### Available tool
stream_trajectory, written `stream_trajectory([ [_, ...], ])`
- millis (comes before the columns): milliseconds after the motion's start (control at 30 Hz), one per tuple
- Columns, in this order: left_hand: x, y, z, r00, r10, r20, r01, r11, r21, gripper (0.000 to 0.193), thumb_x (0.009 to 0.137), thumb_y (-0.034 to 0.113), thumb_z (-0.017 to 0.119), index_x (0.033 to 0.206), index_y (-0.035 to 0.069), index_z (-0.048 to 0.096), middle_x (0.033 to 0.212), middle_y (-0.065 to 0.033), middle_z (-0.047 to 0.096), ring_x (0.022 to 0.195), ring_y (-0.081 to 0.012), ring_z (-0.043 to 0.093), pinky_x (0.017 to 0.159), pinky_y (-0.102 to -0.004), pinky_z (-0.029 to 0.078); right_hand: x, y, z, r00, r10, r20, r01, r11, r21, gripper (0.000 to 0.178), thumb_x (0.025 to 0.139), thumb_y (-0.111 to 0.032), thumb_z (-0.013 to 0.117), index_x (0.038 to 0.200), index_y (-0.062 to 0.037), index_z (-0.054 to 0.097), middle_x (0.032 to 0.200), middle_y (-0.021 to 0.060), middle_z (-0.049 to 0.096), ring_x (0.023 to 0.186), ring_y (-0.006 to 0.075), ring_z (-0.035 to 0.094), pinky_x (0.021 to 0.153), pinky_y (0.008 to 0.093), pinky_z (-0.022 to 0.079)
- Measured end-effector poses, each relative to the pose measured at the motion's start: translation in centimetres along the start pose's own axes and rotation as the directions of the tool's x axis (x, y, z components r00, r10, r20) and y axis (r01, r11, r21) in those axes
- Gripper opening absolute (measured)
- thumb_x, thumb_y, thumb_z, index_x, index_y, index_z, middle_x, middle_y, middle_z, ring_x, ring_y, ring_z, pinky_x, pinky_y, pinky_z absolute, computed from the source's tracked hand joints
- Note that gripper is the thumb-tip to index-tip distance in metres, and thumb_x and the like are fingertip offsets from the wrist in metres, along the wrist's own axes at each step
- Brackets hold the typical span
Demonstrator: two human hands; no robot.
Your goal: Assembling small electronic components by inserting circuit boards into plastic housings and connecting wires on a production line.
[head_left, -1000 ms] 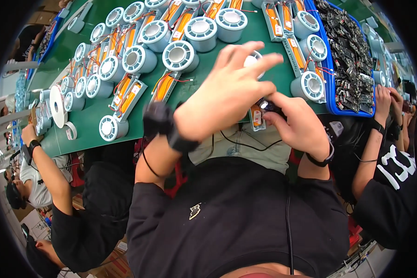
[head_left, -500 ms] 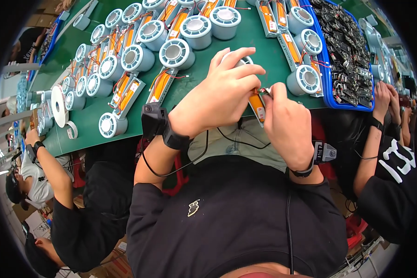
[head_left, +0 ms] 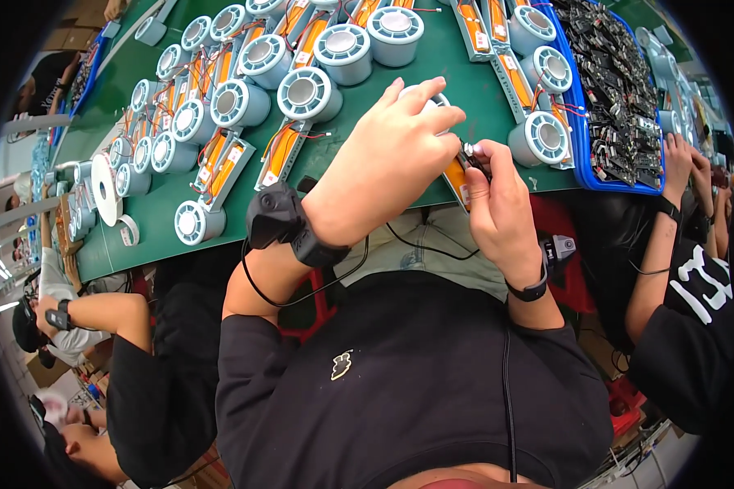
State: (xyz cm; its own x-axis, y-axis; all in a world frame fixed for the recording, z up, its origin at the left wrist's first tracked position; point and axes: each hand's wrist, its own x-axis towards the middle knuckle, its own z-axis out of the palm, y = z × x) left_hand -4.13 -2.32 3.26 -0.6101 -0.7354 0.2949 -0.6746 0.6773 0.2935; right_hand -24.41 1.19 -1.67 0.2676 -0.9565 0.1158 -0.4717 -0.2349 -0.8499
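On the left sits a tape roll (head_left: pixel 103 189), then blue units (head_left: pixel 305 94) crowd the table (head_left: pixel 457 77). Left hand (head_left: pixel 404 151), fingers loosely spread, covers one unit (head_left: pixel 457 181) at the near edge (grip hidden, can't tell). It looks light and stiff, its wires fragile; the casing seems the safest hold. Right hand (head_left: pixel 501 200) pinches a small board (head_left: pixel 468 151), fingertips closed. Far right, a loaded tray (head_left: pixel 581 163) crowds in.
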Motion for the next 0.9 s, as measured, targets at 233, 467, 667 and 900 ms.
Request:
stream_trajectory([
  [233, -0.7, 0.8, 0.1, 0.998, -0.038, 0.04, 0.032, 0.991, 0.126, 0.016, 0.08, 0.001, 0.068, 0.095, 0.0, 0.072, 0.142, -0.0118, 0.056, 0.144, -0.0354, 0.042, 0.113, -0.056, 0.043, 0.2, 0.2, 0.4, 0.986, -0.135, -0.098, 0.129, 0.989, -0.065, 0.025, 0.096, 0.0, 0.062, 0.12, 0.0018, 0.055, 0.101, 0.0168, 0.064, 0.086, 0.0246, 0.064, 0.077, 0.0336, 0.051],
  [467, -1.4, -1.0, 1.6, 0.998, 0.012, -0.067, -0.01, 0.999, 0.032, 0.015, 0.079, 0.002, 0.067, 0.094, 0.0, 0.071, 0.14, -0.0112, 0.059, 0.142, -0.0365, 0.046, 0.113, -0.0557, 0.045, 0.5, -2.4, -0.8, 0.985, -0.155, -0.078, 0.129, 0.955, -0.269, 0.025, 0.088, 0.001, 0.071, 0.113, 0.0014, 0.063, 0.103, 0.0154, 0.067, 0.091, 0.0282, 0.063, 0.08, 0.0352, 0.051],
  [667, -2.1, -2.0, 2.7, 0.942, 0.087, -0.325, -0.114, 0.991, -0.063, 0.01, 0.078, 0.005, 0.069, 0.088, 0.003, 0.069, 0.124, -0.0089, 0.068, 0.128, -0.0398, 0.06, 0.102, -0.0542, 0.056, 1.3, -1.7, 0.0, 0.942, -0.297, -0.154, 0.246, 0.928, -0.281, 0.026, 0.085, 0.0, 0.075, 0.111, 0.0013, 0.07, 0.101, 0.0134, 0.069, 0.091, 0.0303, 0.062, 0.079, 0.0375, 0.051],
  [900, -2.4, -2.1, 3.1, 0.911, 0.132, -0.39, -0.143, 0.99, 0.001, 0.008, 0.077, 0.008, 0.07, 0.082, 0.003, 0.067, 0.122, -0.0086, 0.068, 0.124, -0.0392, 0.063, 0.098, -0.054, 0.059, 1.5, -1.8, -0.3, 0.953, -0.298, -0.058, 0.263, 0.905, -0.335, 0.026, 0.085, 0.005, 0.071, 0.11, 0.0009, 0.072, 0.105, 0.0149, 0.069, 0.092, 0.0321, 0.062, 0.081, 0.0383, 0.052],
])
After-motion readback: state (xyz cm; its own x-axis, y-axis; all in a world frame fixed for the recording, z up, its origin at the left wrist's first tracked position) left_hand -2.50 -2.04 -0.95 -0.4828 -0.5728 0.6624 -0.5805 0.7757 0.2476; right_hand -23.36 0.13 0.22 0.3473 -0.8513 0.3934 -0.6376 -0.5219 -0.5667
